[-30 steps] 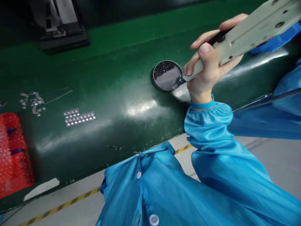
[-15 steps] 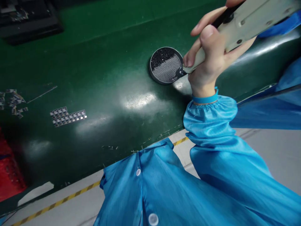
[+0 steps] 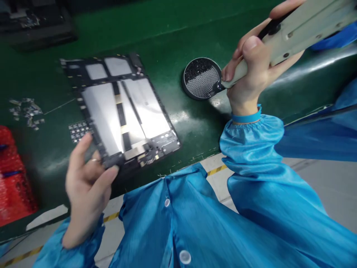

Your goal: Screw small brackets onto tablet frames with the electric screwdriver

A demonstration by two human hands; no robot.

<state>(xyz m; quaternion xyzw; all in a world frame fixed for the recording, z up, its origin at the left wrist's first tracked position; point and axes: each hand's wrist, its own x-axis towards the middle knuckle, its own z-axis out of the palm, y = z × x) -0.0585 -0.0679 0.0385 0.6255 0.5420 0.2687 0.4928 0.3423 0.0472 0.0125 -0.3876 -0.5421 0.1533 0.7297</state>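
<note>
My left hand (image 3: 87, 186) grips the lower left corner of an opened tablet (image 3: 156, 108), its thumb on the near edge. Silvery battery panels, dark ribbon strips and a small board show inside it. In my right hand (image 3: 252, 74) is a pale electric screwdriver (image 3: 309, 31), fingers wrapped around its body. Its dark tip end reaches the right rim of a round screw dish (image 3: 206, 80). Black screws (image 3: 198, 68) lie over the far part of the dish's grid of holes; whether the tip touches one cannot be seen.
The green bench top (image 3: 164, 41) holds a patch of small parts (image 3: 79, 130) partly behind the tablet and a loose heap of bits (image 3: 29, 111) farther left. A red bag (image 3: 13, 190) is at the left, with dark equipment (image 3: 36, 26) at the far left.
My left hand has come into view with the opened tablet, now over the bench left of the dish. My right hand keeps its hold on the screwdriver at the dish. The view has shifted slightly.
</note>
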